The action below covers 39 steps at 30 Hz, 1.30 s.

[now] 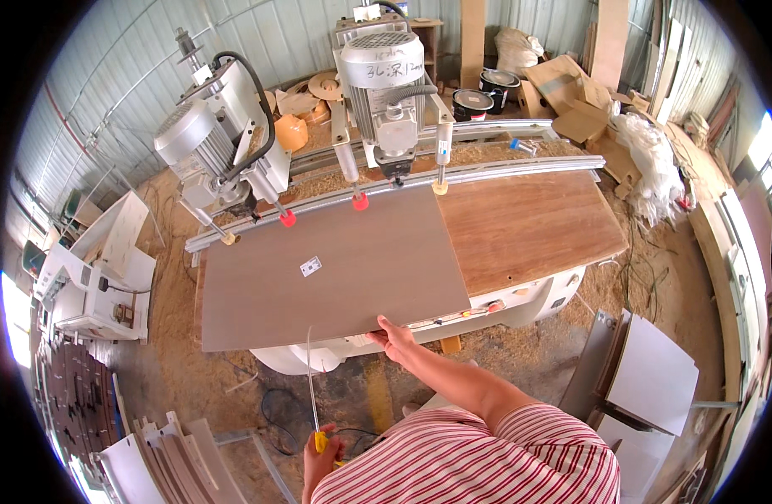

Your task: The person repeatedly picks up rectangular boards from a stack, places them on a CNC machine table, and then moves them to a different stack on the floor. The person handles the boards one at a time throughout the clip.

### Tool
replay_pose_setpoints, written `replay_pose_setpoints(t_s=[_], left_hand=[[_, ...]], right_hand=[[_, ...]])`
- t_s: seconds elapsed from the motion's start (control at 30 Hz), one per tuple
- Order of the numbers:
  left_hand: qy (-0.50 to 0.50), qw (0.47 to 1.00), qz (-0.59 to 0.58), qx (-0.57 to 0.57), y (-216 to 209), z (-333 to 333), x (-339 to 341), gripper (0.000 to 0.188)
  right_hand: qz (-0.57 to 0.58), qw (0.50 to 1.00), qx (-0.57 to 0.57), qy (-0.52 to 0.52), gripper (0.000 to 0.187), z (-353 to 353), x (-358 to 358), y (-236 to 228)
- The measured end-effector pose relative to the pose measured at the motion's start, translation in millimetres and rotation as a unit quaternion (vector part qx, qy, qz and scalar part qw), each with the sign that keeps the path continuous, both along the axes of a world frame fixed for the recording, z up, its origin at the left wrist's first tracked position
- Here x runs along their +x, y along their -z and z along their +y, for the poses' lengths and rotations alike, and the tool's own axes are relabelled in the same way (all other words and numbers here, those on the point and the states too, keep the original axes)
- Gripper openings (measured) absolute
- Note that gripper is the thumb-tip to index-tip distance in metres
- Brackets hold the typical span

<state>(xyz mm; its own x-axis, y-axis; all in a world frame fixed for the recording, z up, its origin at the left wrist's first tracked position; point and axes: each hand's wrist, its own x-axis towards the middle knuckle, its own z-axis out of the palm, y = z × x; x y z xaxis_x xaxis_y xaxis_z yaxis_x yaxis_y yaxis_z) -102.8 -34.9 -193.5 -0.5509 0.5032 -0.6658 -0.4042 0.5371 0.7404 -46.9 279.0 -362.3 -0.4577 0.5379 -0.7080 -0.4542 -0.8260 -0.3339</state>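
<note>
The left hand grips a yellow-handled rod, and here's the right hand pinching the brown panel at its near edge! That panel lies across the left of the table.

Cannot read tiny marks on the white label or see the yellow handle whole behind the left hand.

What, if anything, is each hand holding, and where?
Left hand: the long-tubed air blow gun, by its yellow handle. Right hand: the grey-brown panel, by its near edge, thumb on top.
</note>
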Motion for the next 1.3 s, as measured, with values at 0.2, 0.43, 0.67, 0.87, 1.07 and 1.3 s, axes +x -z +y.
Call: replay_pose_setpoints(t_s=[0.2, 0.43, 0.67, 0.87, 1.07, 1.3], left_hand=[[0.08, 0.997, -0.003, -0.006, 11, 0, -8, 0.033], [0.066, 0.997, -0.027, 0.022, -27, 24, -7, 0.024], [0.098, 0.995, -0.019, -0.005, -37, 28, 1, 0.017], [0.087, 0.996, -0.009, 0.0, -29, 32, 18, 0.017], [0.045, 0.999, -0.008, 0.001, -37, 37, 36, 0.016], [0.005, 1.0, -0.019, 0.024, -27, 24, 32, 0.007]], right_hand=[[-0.019, 1.0, 0.002, 0.005, 0.024, -1, -1, -10], [-0.049, 0.996, 0.063, -0.036, 0.025, -3, 2, -11], [-0.067, 0.993, 0.045, -0.091, 0.027, 1, 8, -14], [-0.081, 0.983, 0.055, -0.158, 0.026, 7, 22, -18], [-0.033, 0.976, 0.048, -0.212, 0.027, 13, 72, -9], [-0.1, 0.959, 0.035, -0.264, 0.018, 20, 167, 29]])
